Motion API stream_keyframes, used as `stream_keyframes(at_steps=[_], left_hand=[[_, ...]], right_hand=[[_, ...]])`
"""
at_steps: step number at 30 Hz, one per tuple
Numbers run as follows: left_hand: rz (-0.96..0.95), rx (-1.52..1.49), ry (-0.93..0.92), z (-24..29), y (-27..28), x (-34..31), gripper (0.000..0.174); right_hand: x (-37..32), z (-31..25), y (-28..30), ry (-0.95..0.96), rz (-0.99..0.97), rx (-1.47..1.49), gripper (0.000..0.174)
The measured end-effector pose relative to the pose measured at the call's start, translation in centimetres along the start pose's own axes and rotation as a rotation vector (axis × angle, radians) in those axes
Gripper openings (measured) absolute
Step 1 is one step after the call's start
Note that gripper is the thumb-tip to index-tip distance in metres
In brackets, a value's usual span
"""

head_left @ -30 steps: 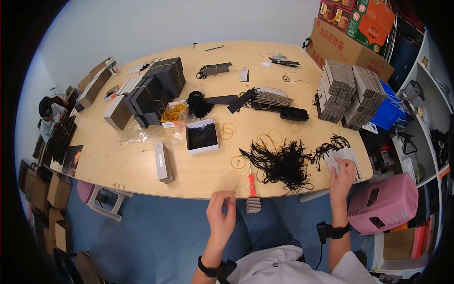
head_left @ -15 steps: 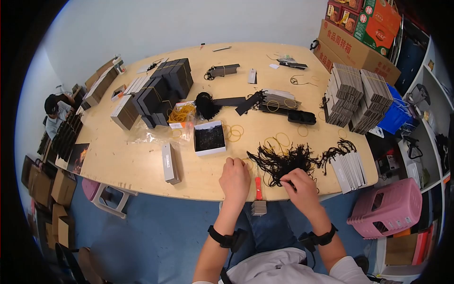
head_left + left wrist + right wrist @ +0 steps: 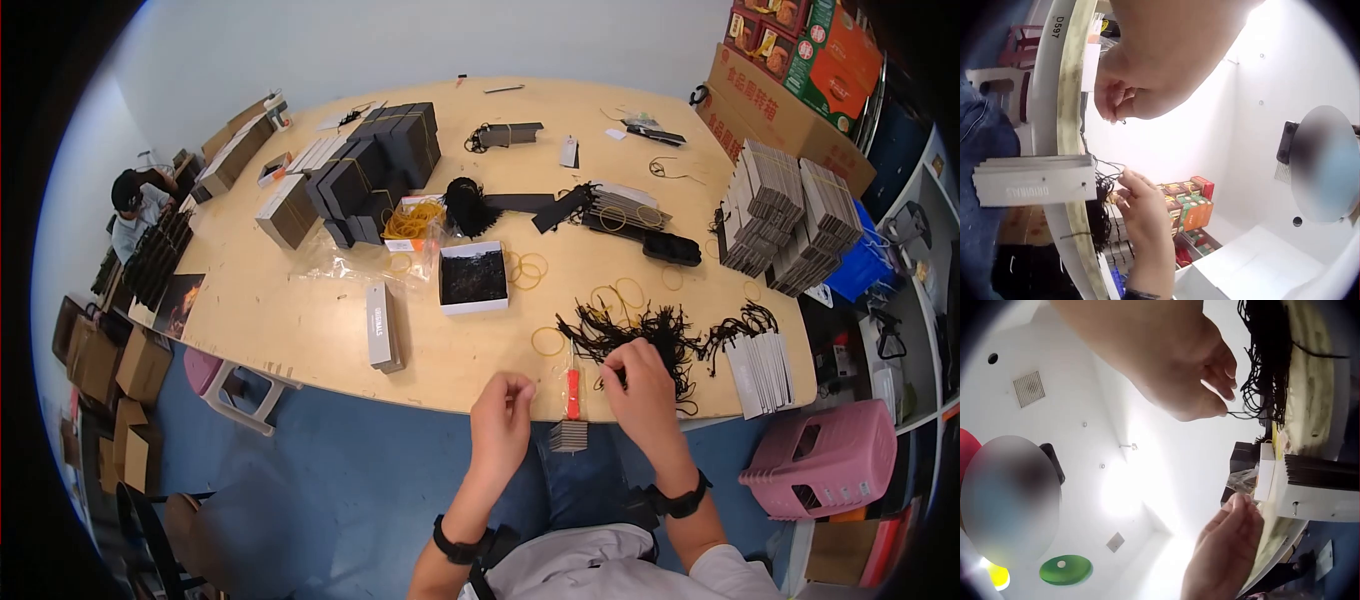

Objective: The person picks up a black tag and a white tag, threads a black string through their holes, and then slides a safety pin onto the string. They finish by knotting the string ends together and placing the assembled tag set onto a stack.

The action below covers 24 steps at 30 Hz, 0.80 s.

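Observation:
My left hand (image 3: 500, 420) is raised near the table's front edge, thumb and fingers pinching a small dark wire-like piece (image 3: 1124, 122). To its right, my right hand (image 3: 640, 390) is in front of a pile of black cords (image 3: 650, 340). A thin black cord (image 3: 1244, 415) runs from its pinching fingertips in the right wrist view. Between the hands, a stack of grey tags (image 3: 568, 436) juts over the table edge, printed ORIGINALS in the left wrist view. A red strip (image 3: 573, 395) lies just behind it.
A white box (image 3: 473, 306) of small black pieces stands behind the left hand. Corded white tags (image 3: 760, 375) lie at the right, with tall tag stacks (image 3: 765, 215) beyond. Dark bundles (image 3: 345, 185) stand at the left. Another person (image 3: 135, 220) sits far left.
My right hand has left the white tags and come left to the cords. The left hand reached over the table, then drew back with its fingers pinched. The head view has shifted.

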<state>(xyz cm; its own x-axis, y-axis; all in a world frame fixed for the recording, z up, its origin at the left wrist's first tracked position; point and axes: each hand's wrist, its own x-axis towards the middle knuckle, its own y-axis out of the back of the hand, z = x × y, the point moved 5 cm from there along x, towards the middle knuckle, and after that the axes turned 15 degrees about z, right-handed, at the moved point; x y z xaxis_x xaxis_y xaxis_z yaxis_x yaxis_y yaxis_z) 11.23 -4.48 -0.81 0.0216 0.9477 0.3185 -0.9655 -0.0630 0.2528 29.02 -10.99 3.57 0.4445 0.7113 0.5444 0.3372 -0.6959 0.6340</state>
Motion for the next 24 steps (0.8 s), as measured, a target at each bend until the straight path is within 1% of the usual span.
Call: stream_keyframes(at_steps=[1, 2, 4, 6, 8, 9, 10, 11, 12, 13, 14, 15, 16, 17, 18, 20, 22, 24], left_hand=[[-0.042, -0.086, 0.092, -0.4, 0.3, -1.0, 0.003], [-0.084, -0.170, 0.185, -0.9, 0.6, -2.0, 0.003], [-0.105, -0.197, 0.200, -1.3, 0.7, -3.4, 0.006], [-0.107, -0.198, 0.159, -0.8, 0.8, -4.1, 0.007], [-0.119, -0.213, 0.164, -1.1, 0.8, -4.8, 0.009], [-0.117, -0.236, 0.205, -1.2, 0.8, -5.1, 0.009], [-0.114, -0.258, 0.247, -1.3, 0.8, -5.3, 0.010], [-0.111, -0.258, 0.251, -1.5, 0.6, -5.5, 0.010], [-0.101, -0.338, 0.318, -2.0, 0.4, -5.8, 0.011], [-0.090, -0.416, 0.386, -2.3, 0.2, -6.2, 0.011], [-0.086, -0.413, 0.390, -2.2, 0.0, -6.5, 0.011], [-0.088, -0.493, 0.439, -2.1, -0.4, -6.6, 0.012], [-0.090, -0.574, 0.489, -2.0, -0.8, -6.7, 0.012], [-0.092, -0.549, 0.485, -1.8, -0.8, -6.8, 0.012], [-0.086, -0.547, 0.488, -2.0, -1.0, -6.9, 0.012], [-0.082, -0.530, 0.389, -2.3, -1.2, -7.0, 0.014], [-0.065, -0.533, 0.390, -2.5, -1.4, -7.1, 0.014], [-0.050, -0.536, 0.392, -2.6, -1.4, -7.1, 0.014]], right_hand=[[0.0, 0.0, 0.7, -0.005, 0.023, 0.117, 0.009], [-0.1, 0.1, 1.3, -0.006, 0.018, 0.117, 0.009], [-0.3, 0.2, 2.4, -0.008, 0.037, 0.176, 0.008], [-0.7, 0.7, 2.6, -0.009, 0.019, 0.155, 0.007], [-1.1, 1.8, 2.6, -0.029, -0.040, 0.153, 0.006], [-1.4, 2.2, 2.7, -0.026, -0.041, 0.153, 0.006], [-1.9, 2.8, 2.5, -0.152, -0.083, 0.397, 0.005], [-2.4, 3.1, 2.2, -0.284, -0.126, 0.641, 0.005], [-2.5, 2.9, 2.1, -0.286, -0.131, 0.641, 0.005], [-2.9, 2.5, 1.8, -0.364, -0.175, 0.788, 0.005], [-3.1, 2.1, 1.3, -0.439, -0.217, 0.936, 0.006], [-3.3, 1.9, 0.8, -0.439, -0.222, 0.939, 0.006], [-3.8, 1.7, 0.0, -0.439, -0.281, 1.007, 0.010], [-4.2, 1.3, -0.5, -0.438, -0.341, 1.075, 0.014], [-4.1, 0.9, -0.7, -0.439, -0.348, 1.076, 0.014], [-4.1, 0.3, -1.3, -0.440, -0.413, 0.886, 0.018], [-4.4, 0.3, -1.8, -0.414, -0.411, 0.835, 0.016], [-4.7, 0.6, -2.2, -0.322, -0.410, 0.712, 0.012]])
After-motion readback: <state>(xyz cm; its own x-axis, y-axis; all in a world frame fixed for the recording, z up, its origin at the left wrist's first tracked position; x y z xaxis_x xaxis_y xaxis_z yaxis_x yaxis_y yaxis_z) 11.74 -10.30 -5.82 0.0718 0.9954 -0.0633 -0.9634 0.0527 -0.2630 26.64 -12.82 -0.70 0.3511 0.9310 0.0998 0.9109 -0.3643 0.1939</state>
